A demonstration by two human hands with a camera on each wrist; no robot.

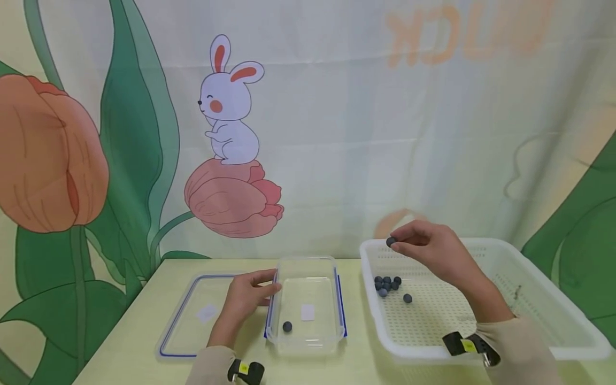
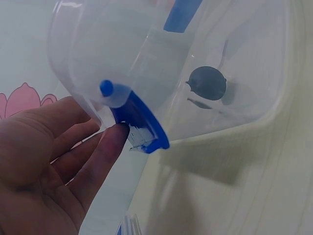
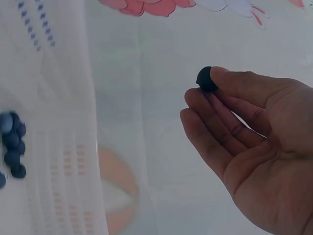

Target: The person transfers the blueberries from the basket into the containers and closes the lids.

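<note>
While the right hand (image 1: 435,251) pinches one blueberry (image 1: 391,242), raised near the far left corner of the white basket (image 1: 433,321), the left hand (image 1: 243,297) holds the left side of the clear container (image 1: 308,340), beside its blue latch (image 2: 142,120). Another blueberry (image 1: 287,326) lies inside, at near left. I see more blueberries (image 1: 387,286) in the basket's left part; a blue-edged lid (image 1: 204,299) rests leftmost on the worktop (image 1: 130,326).

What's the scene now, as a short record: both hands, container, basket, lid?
Left hand: holds the clear container at its left side
Right hand: pinches one dark berry
Container contents: one berry
White basket: a cluster of berries, plus one apart
Lid: off, lying on the table left of the container
</note>
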